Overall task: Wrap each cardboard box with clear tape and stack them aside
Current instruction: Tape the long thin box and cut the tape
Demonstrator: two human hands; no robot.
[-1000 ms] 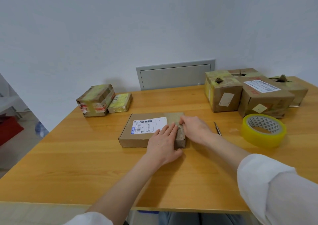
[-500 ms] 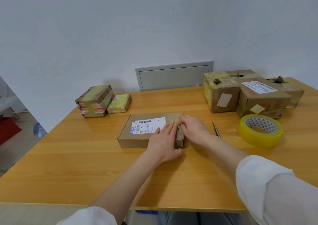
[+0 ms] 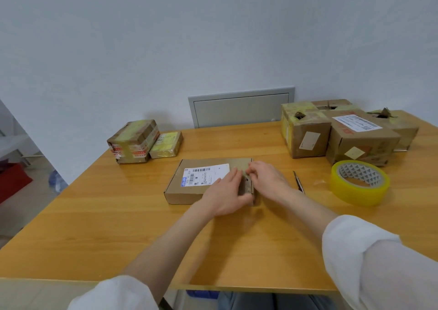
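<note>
Left fingers (image 3: 233, 177) flat atop box (image 3: 184, 197); right fingertips (image 3: 250, 171) touch its right end.

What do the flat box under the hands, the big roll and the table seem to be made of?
Flat box: brown cardboard, matte, with folded edges.
Roll: probably clear plastic tape, glossy, yellowish where layered, on a triangle-printed core, perhaps cardboard.
Table: wood or wood-look laminate, orange, visible grain, soft sheen.
</note>
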